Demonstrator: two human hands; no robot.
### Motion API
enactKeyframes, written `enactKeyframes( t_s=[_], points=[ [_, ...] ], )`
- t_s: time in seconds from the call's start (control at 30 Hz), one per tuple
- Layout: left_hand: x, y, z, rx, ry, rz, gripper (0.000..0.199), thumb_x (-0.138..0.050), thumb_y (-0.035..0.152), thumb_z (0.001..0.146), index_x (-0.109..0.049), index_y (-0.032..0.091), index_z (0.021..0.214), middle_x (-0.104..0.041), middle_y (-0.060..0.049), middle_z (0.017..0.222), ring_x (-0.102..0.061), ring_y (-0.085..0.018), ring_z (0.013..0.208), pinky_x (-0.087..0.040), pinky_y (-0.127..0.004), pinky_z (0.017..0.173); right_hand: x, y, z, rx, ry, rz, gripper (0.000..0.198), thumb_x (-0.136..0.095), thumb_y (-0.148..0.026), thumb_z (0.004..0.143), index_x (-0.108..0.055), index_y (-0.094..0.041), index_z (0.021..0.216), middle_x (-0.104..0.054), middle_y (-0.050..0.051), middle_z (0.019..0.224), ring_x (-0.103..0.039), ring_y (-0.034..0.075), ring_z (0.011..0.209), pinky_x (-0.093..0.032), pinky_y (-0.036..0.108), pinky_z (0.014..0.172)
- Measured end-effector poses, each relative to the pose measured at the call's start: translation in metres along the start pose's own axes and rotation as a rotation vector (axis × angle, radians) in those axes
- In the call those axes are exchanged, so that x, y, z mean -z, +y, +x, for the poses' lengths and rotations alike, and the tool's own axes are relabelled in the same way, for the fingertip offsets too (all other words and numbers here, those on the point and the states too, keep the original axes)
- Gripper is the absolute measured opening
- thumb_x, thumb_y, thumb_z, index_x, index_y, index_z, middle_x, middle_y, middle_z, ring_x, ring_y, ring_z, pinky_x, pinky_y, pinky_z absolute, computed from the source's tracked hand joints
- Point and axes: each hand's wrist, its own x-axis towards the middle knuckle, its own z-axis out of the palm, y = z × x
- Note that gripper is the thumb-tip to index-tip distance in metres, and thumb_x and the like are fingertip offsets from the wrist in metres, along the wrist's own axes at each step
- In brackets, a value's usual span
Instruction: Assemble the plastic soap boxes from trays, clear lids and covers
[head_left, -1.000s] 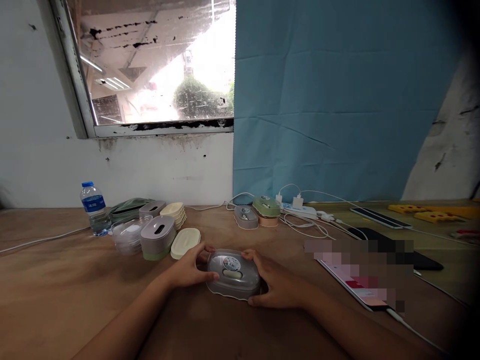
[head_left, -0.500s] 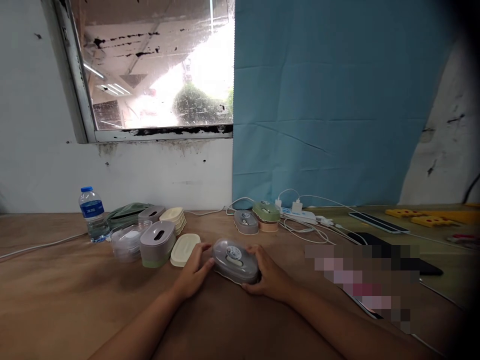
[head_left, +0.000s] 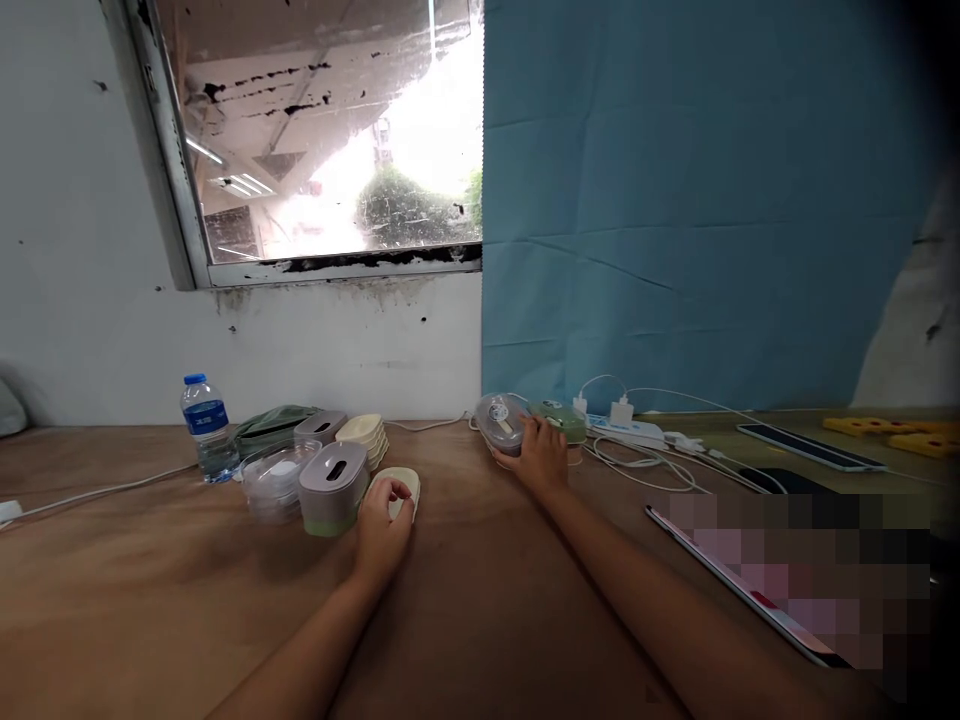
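My right hand (head_left: 538, 458) is wrapped round a grey oval lunch box (head_left: 501, 424) with a clear cover and a round sticker. It sits at the back, right beside a green lunch box (head_left: 564, 420), and seems to rest on or in front of another grey one, which is hidden. At the left, my left hand (head_left: 385, 515) is over a cream lid (head_left: 405, 478), thumb and fingers curved but apart. Whether the fingertips touch the lid, I cannot tell. Just left of that hand stands a grey-and-green container (head_left: 333, 490) with a slot in its top.
Stacked clear plastic covers (head_left: 276, 485), a pile of cream lids (head_left: 363, 436), a green pouch (head_left: 270, 430) and a water bottle (head_left: 208, 430) stand on the left. A power strip (head_left: 626, 430) with white cables lies at the back right, and a tablet (head_left: 742, 585) nearer me.
The grey lunch box has gone from between both hands to the back beside the green one, in my right hand. My left hand has let go and moved left over the cream lid.
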Motion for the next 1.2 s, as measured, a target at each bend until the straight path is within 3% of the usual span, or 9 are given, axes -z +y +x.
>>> enactKeyframes(
  t_s=[0.53, 0.8, 0.9, 1.03, 1.1, 1.2],
  points=[
    [0.003, -0.003, 0.003, 0.106, 0.079, -0.003, 0.006, -0.043, 0.017, 0.067, -0.049, 0.019, 0.067, -0.051, 0.002, 0.068, -0.047, -0.013, 0.064, -0.039, -0.025, 0.063, -0.02, 0.008, 0.019, -0.127, 0.042, -0.211, 0.06, -0.054, -0.049, 0.07, -0.044, -0.003, 0.108, -0.044, 0.023, 0.109, -0.04, 0.034, 0.097, -0.026, 0.042, 0.083],
    [0.003, -0.005, 0.003, 0.102, 0.052, -0.008, 0.005, -0.044, 0.019, 0.067, -0.048, 0.019, 0.066, -0.051, 0.002, 0.068, -0.046, -0.014, 0.064, -0.037, -0.024, 0.062, -0.014, 0.004, 0.019, -0.088, 0.006, -0.182, 0.066, -0.053, -0.047, 0.071, -0.038, -0.001, 0.116, -0.041, 0.026, 0.114, -0.038, 0.036, 0.101, -0.026, 0.044, 0.082],
    [0.005, -0.006, 0.004, 0.091, 0.055, 0.001, 0.005, -0.043, 0.019, 0.067, -0.048, 0.019, 0.065, -0.05, 0.002, 0.068, -0.046, -0.014, 0.064, -0.037, -0.024, 0.062, -0.004, 0.005, 0.013, 0.04, -0.079, -0.133, 0.055, -0.051, -0.043, 0.074, -0.042, -0.008, 0.116, -0.043, 0.02, 0.117, -0.038, 0.033, 0.105, -0.025, 0.041, 0.087],
    [0.008, -0.007, 0.005, 0.091, 0.061, 0.0, 0.005, -0.044, 0.019, 0.067, -0.049, 0.019, 0.066, -0.05, 0.002, 0.065, -0.045, -0.013, 0.061, -0.037, -0.023, 0.06, 0.001, 0.008, -0.002, 0.21, -0.309, -0.07, 0.023, -0.045, -0.033, 0.08, -0.059, -0.017, 0.09, -0.06, 0.01, 0.094, -0.05, 0.024, 0.092, -0.031, 0.033, 0.084],
    [0.009, -0.008, 0.005, 0.105, 0.063, -0.009, 0.005, -0.044, 0.019, 0.067, -0.049, 0.019, 0.066, -0.049, 0.003, 0.063, -0.044, -0.012, 0.058, -0.036, -0.022, 0.058, -0.003, 0.008, -0.008, 0.239, -0.434, -0.062, 0.019, -0.048, -0.032, 0.08, -0.06, -0.018, 0.081, -0.062, 0.007, 0.084, -0.054, 0.019, 0.082, -0.037, 0.03, 0.078],
    [0.009, -0.01, 0.006, 0.118, 0.056, -0.022, 0.006, -0.044, 0.019, 0.067, -0.049, 0.019, 0.066, -0.048, 0.004, 0.061, -0.043, -0.011, 0.056, -0.035, -0.022, 0.056, -0.013, 0.009, -0.012, 0.204, -0.572, -0.082, 0.021, -0.049, -0.033, 0.083, -0.058, -0.015, 0.09, -0.06, 0.004, 0.088, -0.056, 0.015, 0.077, -0.045, 0.031, 0.07]
  ],
)
